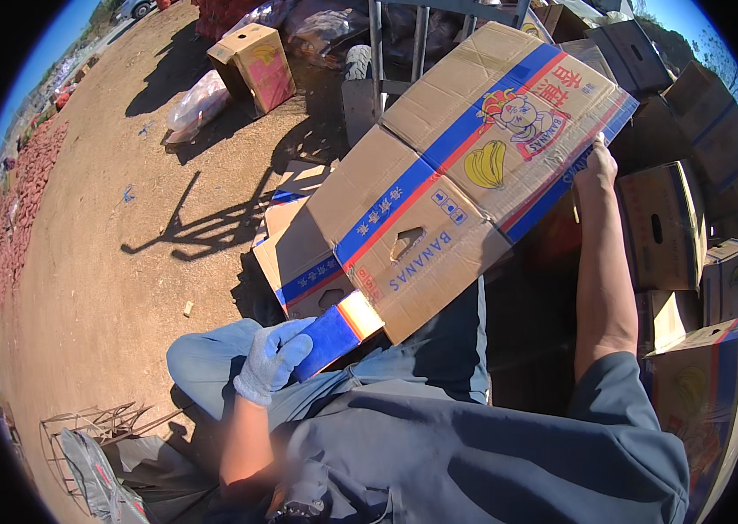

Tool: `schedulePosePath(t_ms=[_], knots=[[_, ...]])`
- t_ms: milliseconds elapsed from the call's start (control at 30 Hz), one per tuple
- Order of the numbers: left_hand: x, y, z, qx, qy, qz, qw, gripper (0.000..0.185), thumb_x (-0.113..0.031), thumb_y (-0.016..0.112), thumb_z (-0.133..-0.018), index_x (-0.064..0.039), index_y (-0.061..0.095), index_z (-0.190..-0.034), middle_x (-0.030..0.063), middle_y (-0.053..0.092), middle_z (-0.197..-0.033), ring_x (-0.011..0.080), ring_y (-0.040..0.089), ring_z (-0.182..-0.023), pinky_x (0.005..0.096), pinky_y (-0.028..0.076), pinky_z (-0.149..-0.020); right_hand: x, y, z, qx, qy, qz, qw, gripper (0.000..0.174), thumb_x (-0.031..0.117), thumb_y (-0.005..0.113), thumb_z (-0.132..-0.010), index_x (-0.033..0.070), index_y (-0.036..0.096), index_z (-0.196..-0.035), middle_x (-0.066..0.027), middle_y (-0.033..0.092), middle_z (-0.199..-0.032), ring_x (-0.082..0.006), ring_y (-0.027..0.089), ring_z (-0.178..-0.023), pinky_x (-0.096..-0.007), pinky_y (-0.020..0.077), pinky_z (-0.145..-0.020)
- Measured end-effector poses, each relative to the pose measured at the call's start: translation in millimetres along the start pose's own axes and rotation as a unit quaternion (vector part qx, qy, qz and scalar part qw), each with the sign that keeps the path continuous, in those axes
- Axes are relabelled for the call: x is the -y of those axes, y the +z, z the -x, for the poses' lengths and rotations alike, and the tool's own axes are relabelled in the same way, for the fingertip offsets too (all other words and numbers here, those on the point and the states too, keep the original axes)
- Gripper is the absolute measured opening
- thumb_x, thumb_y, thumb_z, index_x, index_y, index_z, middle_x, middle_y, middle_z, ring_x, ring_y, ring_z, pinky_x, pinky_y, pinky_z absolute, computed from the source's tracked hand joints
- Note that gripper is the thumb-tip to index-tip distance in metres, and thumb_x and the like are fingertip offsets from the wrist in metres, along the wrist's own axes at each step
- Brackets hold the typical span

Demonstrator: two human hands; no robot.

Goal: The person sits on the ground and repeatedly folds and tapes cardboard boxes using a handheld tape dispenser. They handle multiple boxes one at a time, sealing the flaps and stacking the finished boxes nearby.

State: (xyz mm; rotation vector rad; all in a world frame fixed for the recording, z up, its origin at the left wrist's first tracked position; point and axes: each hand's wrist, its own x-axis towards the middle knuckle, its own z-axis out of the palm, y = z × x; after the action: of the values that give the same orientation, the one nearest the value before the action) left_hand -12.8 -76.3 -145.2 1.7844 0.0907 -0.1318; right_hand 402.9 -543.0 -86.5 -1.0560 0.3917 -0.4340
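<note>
A large cardboard banana carton (434,164), printed with blue and red stripes, slants across the view in front of my body. It looks partly unfolded, its panels creased and a hand hole cut in the lower one. My right hand (597,162) grips its upper right edge, the thumb on top and the other fingers mostly hidden. My left hand (274,359), in a light grey-blue glove, is closed on a blue cardboard flap (336,334) with a sunlit end. I cannot tell whether that flap joins the carton. More printed cardboard (303,275) lies under the carton's left side.
Stacked banana cartons (664,229) crowd the right side. A metal hand truck (375,78) stands ahead, near an upright carton (254,69) and a plastic bag (199,105). Wire framing (81,432) and grey sheeting (90,465) are at lower left, on dirt ground (100,262).
</note>
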Motion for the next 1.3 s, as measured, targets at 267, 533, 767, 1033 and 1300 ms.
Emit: schedulePosePath(t_ms=[267,533,767,1033,1300], knots=[[42.2,-29.3,28.4,-0.015,-0.106,-0.01,0.994,0.045,-0.032,0.069,-0.092,0.005,0.073,-0.118,0.0116,0.076,-0.1,0.0132,0.068,-0.09,0.0296,0.054,-0.083,-38.7,-79.4,-31.1,-0.082,0.032,0.003,0.996,0.04,0.019,0.063,-0.102,-0.006,0.057,-0.133,-0.0158,0.07,-0.122,-0.0316,0.073,-0.1,-0.05,0.0619,-0.086],[59.0,-18.2,2.6,0.007,-0.126,-0.078,0.989,0.041,-0.03,0.07,-0.092,0.003,0.074,-0.116,0.0123,0.076,-0.096,0.0141,0.069,-0.086,0.0311,0.056,-0.078,-36.6,-74.3,-9.8,-0.2,-0.077,0.321,0.922,0.04,0.011,0.054,-0.098,-0.008,0.054,-0.133,-0.0265,0.061,-0.132,-0.0398,0.065,-0.115,-0.0522,0.0549,-0.096],[86.2,10.8,-18.9,0.011,-0.204,-0.023,0.979,0.038,-0.029,0.072,-0.093,0.002,0.075,-0.114,0.01,0.076,-0.099,0.0125,0.068,-0.088,0.0305,0.056,-0.081,-35.0,-85.2,35.2,0.348,-0.387,0.638,0.568,0.053,-0.01,0.049,-0.085,0.007,0.066,-0.132,-0.0121,0.063,-0.141,-0.0337,0.054,-0.135,-0.0422,0.042,-0.115],[72.5,27.2,-24.8,-0.003,-0.131,0.02,0.991,0.033,-0.023,0.075,-0.091,0.001,0.076,-0.113,0.0065,0.077,-0.101,0.0105,0.068,-0.089,0.0277,0.056,-0.083,-51.5,-63.6,149.1,0.523,-0.401,0.65,0.378,0.079,-0.001,0.068,-0.079,0.012,0.044,-0.153,-0.018,0.042,-0.157,-0.0416,0.036,-0.148,-0.0526,0.0351,-0.12],[65.1,30.6,-20.6,-0.036,-0.105,0.086,0.99,0.033,-0.023,0.076,-0.092,0.001,0.076,-0.114,0.0064,0.077,-0.104,0.0104,0.068,-0.092,0.0268,0.055,-0.087,-67.4,-43.6,145.0,0.52,-0.562,0.517,0.384,0.047,0.007,0.066,-0.083,0.007,0.064,-0.13,-0.0122,0.066,-0.133,-0.0339,0.06,-0.127,-0.047,0.049,-0.107]])
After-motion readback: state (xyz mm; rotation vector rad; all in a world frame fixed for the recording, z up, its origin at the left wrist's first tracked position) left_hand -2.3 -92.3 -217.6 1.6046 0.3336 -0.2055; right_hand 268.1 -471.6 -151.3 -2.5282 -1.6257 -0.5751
